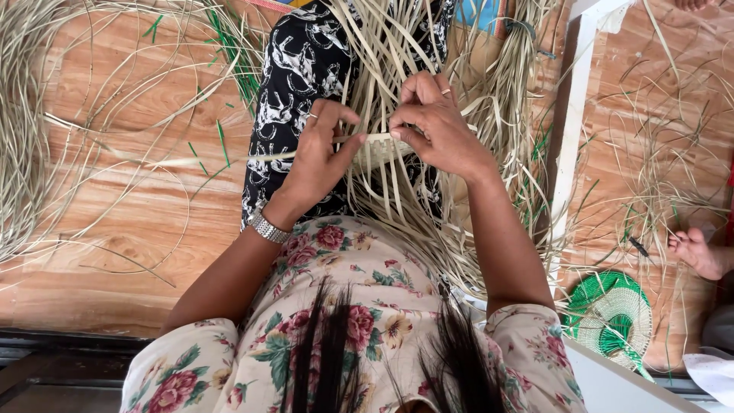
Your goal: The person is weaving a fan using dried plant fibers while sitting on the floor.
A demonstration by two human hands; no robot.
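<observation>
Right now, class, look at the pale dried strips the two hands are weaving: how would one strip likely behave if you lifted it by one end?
Probably floppy: the pale strips droop in curves over the lap. Likely very light, since loose strands lie in thin arcs on the wooden floor. Perhaps liable to crease, as the left hand and right hand pinch one flat.

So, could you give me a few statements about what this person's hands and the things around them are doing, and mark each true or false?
1. Both the left hand and right hand pinch pale straw strips. True.
2. The left wrist bears a metal watch. True.
3. The woven fan is red. False: green and pale.
4. The floor is tiled. False: wood-patterned.
5. Green strips lie on the floor. True.
</observation>
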